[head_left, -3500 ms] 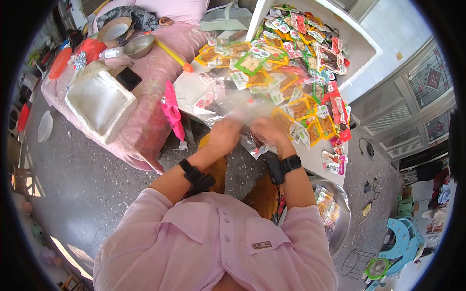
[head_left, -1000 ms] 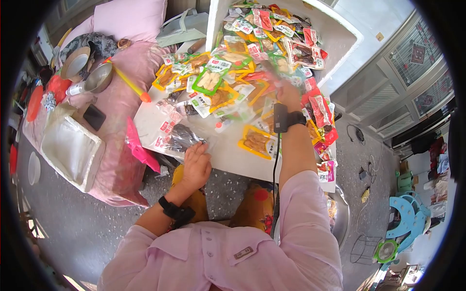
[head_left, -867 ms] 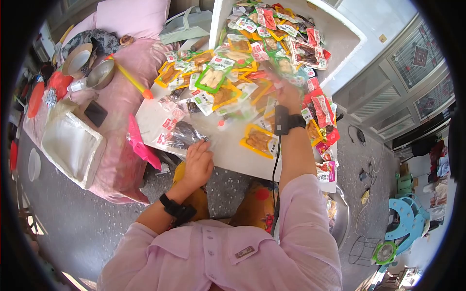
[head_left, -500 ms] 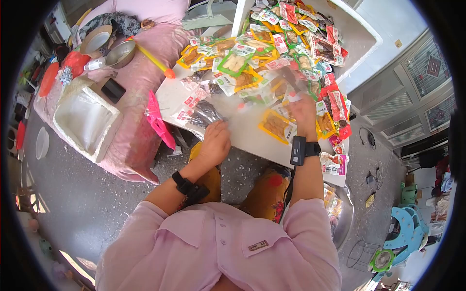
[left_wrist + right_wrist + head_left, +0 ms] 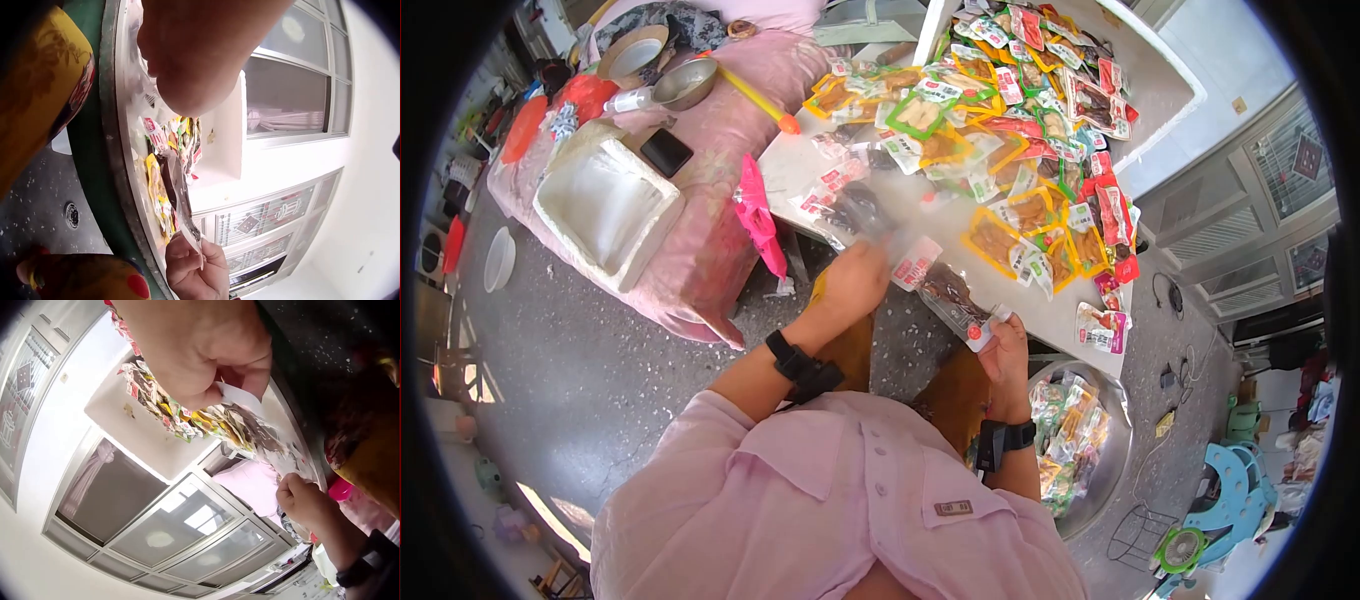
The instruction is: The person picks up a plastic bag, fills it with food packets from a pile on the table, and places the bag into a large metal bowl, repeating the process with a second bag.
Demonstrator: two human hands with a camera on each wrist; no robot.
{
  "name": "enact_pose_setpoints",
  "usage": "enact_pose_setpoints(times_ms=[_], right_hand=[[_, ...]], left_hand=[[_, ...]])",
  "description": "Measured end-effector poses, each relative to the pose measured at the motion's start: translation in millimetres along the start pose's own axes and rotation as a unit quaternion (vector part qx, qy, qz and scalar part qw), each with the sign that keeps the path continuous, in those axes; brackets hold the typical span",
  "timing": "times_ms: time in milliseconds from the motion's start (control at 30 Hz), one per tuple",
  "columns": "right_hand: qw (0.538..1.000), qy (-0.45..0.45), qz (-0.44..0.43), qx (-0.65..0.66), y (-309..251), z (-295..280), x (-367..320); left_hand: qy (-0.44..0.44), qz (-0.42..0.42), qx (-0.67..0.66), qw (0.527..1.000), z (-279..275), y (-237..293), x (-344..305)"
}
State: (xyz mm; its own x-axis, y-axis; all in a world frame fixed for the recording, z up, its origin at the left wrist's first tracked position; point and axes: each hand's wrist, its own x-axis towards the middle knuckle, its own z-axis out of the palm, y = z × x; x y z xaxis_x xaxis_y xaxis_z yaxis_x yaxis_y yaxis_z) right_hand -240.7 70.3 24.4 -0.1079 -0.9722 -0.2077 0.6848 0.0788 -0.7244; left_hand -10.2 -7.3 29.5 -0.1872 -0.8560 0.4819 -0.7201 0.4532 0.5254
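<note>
My right hand (image 5: 1006, 352) pinches the lower end of a clear vacuum food packet (image 5: 950, 292) with dark brown contents and a red-and-white label. That packet hangs slanted in front of the table's near edge, its label end beside my left hand (image 5: 855, 283). With curled fingers the left hand grips the near end of a similar clear packet (image 5: 855, 208), which lies on the table with other red-labelled ones. In the right wrist view, thumb and fingers of the right hand (image 5: 209, 353) close on the packet's pale end. The left fingertips are mostly hidden.
A pile of colourful food packets (image 5: 960, 110) spreads from a white foam box (image 5: 1155, 110) over the white table (image 5: 900, 215). A metal basin (image 5: 1122, 440) with more packets stands at lower right. A pink bag (image 5: 758, 215) hangs at the table's left, near the bed (image 5: 710, 230).
My right hand has come back from the pile towards my body, bringing the dark packet beside the left hand. The left hand stays at the table's near edge.
</note>
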Motion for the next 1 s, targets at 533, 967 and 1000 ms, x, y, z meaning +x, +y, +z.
enact_pose_setpoints(times_ms=[533, 967, 1000], right_hand=[[0.994, -0.096, 0.047, 0.016, 17.9, 21.4, 24.5], [0.995, -0.069, 0.073, 0.01, 39.2, 63.6, 60.7], [0.995, -0.064, 0.082, 0.005, 45.2, 71.3, 58.3]], left_hand=[[-0.024, 0.034, 0.0, 0.999, -22.9, 26.7, 3.3], [0.017, 0.072, 0.051, 0.996, -18.6, 12.0, 2.1], [0.008, 0.07, 0.045, 0.996, -18.5, 13.1, 2.2]])
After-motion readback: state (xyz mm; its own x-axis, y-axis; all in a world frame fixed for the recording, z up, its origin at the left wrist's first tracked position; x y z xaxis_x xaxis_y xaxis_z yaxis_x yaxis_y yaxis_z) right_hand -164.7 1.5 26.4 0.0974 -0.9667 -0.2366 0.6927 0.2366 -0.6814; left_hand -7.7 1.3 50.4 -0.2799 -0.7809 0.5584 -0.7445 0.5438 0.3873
